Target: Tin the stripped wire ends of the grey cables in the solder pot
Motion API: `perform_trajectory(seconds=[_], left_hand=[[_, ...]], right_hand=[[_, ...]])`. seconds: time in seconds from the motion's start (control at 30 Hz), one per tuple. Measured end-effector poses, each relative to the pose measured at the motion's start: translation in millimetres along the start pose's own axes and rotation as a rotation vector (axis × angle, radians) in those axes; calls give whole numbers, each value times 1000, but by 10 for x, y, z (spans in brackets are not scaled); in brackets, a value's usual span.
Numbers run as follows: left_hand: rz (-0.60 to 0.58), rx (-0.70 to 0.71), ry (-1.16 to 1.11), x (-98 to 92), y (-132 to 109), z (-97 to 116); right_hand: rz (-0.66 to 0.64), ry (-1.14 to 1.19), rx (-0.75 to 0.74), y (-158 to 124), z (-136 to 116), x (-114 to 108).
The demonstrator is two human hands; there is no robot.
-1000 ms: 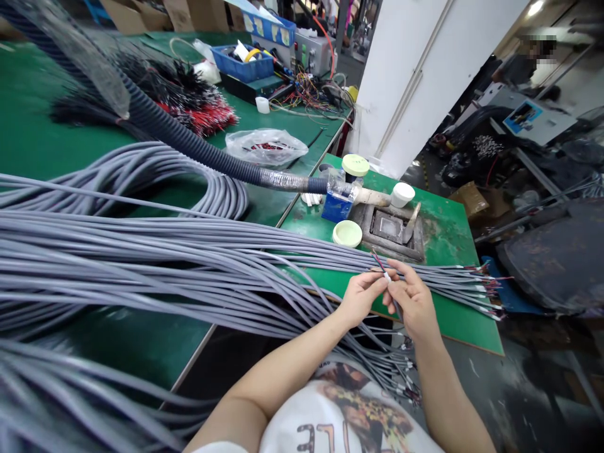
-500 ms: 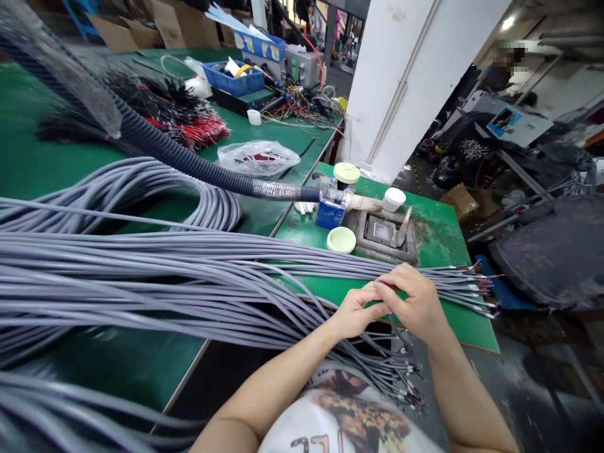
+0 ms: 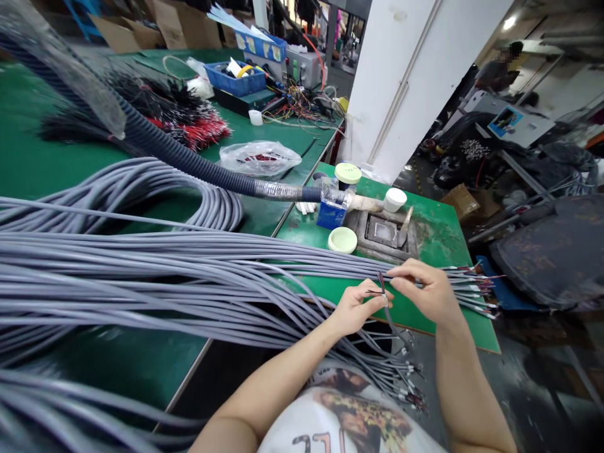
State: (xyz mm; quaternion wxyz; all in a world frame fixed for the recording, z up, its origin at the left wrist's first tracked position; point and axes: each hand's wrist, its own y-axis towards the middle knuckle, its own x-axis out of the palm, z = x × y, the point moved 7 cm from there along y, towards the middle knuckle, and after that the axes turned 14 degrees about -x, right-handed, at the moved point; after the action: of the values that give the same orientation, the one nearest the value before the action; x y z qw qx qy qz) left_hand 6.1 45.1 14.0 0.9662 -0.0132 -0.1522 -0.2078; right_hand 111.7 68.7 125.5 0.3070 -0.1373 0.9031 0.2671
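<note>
My left hand [image 3: 356, 308] is closed around the end of a grey cable [image 3: 392, 324], holding it between thumb and fingers. From that end fan out several thin wires [image 3: 381, 284], dark and red, some pointing up and some to the left. Just right of the wires is my right hand [image 3: 422, 289], its thumb and forefinger tips drawn close together; whether a wire is between them I cannot make out. Below both hands hangs a bundle of cable ends [image 3: 406, 384] with stripped wires. Behind them a second bundle of grey cables [image 3: 311, 255] runs across the bench.
On the green board [image 3: 434, 220] are a solder pot [image 3: 382, 229], a white cup [image 3: 395, 199], a pale green lid-like dish [image 3: 342, 240] and a blue box [image 3: 331, 212]. A ribbed hose [image 3: 189, 154] crosses above the bench. A white pillar [image 3: 391, 82] stands behind; a person is far right.
My hands have drawn apart, the right one moving slightly right. The thin wires at the cable end, hidden before by my fingers, now show spread out.
</note>
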Motion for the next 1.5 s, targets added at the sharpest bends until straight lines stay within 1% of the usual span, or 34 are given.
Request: perform_trajectory(seconds=[0.03, 0.07, 0.1, 0.2, 0.33, 0.43, 0.53, 0.63, 0.77, 0.83, 0.9, 0.97, 1.03, 1.1, 1.17, 1.23, 1.3, 1.4, 1.5], left_hand=[[-3, 3, 0, -2, 5, -1], [-8, 9, 3, -2, 8, 4], [-16, 15, 4, 0, 9, 11], [-27, 13, -8, -5, 4, 27], [13, -79, -128, -79, 25, -45], [72, -158, -305, -161, 54, -143], [100, -213, -484, -214, 75, -190], [72, -238, -629, -226, 86, -139], [62, -249, -759, -255, 95, -29], [55, -257, -784, -263, 101, 6], [67, -251, -783, -279, 104, 31], [115, -209, -739, -315, 97, 65], [180, -151, -618, -350, 75, 113], [219, -118, -416, -345, 47, 162], [252, -83, -162, -324, 19, 216], [277, -9, 93, -294, -4, 282], [270, 80, 294, -247, -15, 325], [240, 192, 467, -186, -11, 309], [260, 277, 554, -172, -10, 246]], right_hand=[[-71, 9, 0, -9, -6, 67], [-100, 18, 0, -15, -6, 120], [-100, 26, 0, -16, -1, 162], [-18, 56, 16, -16, 45, 233], [151, 73, 21, -49, 103, 170], [168, 56, 8, -81, 144, 120], [133, 36, -44, -100, 180, 87], [63, -25, -214, -117, 132, 93], [-109, -160, -440, -190, 29, 268], [-175, -186, -501, -216, -2, 383], [-196, -172, -534, -197, -28, 460], [-126, -121, -519, -111, -31, 443], [22, -62, -445, 27, 16, 334], [169, -31, -357, 167, 103, 203], [238, -24, -296, 289, 201, 130], [243, -27, -254, 388, 308, 127], [234, -38, -219, 457, 418, 166], [227, -73, -188, 540, 542, 256], [204, -144, -184, 636, 599, 346]])
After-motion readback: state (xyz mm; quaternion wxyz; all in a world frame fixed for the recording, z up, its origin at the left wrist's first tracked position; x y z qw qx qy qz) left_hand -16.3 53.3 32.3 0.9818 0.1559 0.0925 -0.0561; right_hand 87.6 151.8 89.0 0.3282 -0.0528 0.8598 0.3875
